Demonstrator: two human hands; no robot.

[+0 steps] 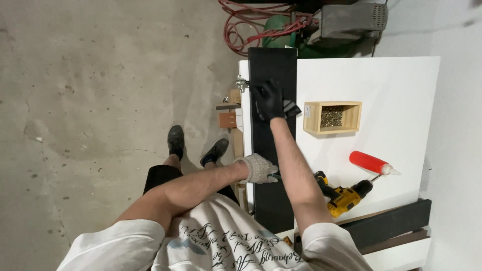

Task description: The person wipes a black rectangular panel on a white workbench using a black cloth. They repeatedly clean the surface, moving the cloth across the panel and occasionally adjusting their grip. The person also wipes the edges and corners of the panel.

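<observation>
A long black board (271, 150) lies along the white tabletop's (391, 85) left edge, mid-frame. The right hand (268, 100) presses flat, open, near its upper end; the left hand (258, 168) closes on its edge lower down. It looks rigid, smooth-faced and fairly light; the long edges seem best to grip.

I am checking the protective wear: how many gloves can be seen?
2. A black glove covers the right hand, pressed on the long black board. A grey knitted glove covers the left hand, at the board's left edge. None seem hidden.
</observation>
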